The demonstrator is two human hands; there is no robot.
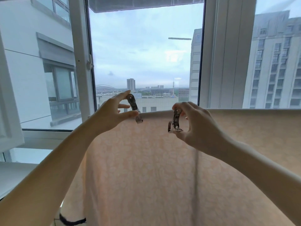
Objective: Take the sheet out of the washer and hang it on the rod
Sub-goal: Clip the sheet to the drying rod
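Peach patterned sheet [146,160] hangs draped over the rod, soft, limp, liable to slide. Your left hand [112,115] pinches one metal clip [134,108] at its top fold; right hand [195,126] grips another clip [175,121], unattached.

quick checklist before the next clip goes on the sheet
1. Sheet draped over the rod: ok, its top fold runs level across the view; the rod itself is hidden.
2. Left hand pinches a metal clip at the sheet's top edge: ok.
3. That clip biting the fabric: cannot tell, its jaws are partly behind the thumb.
4. Right hand holds a second clip: ok, in front of the sheet, not clamped on it.
5. Sheet's left end secured: cannot tell.
6. Window beyond the sheet open or shut: cannot tell.
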